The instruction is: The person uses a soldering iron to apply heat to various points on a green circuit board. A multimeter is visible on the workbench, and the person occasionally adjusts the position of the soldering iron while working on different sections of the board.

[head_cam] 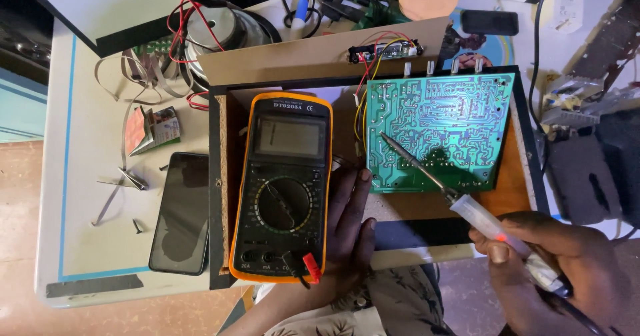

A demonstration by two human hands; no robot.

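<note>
Right hand: the right hand [553,256] is wrapped tight round the clear handle of a soldering iron [460,203], a red light glowing in the handle.
Iron tip: it rests on the green circuit board [460,109], solder side up, inside an open case on the bench [87,176].
Left hand: the left hand [350,226] lies against the orange multimeter [283,183], fingers loosely curled, steadying it rather than gripping.
Progress: judging from this, soldering is in hand; the meter's display looks blank, so no reading shows.

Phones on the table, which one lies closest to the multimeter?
The large dark phone lying just left of the orange multimeter; the other phone lies far off at the top, beyond the green circuit board.
</note>
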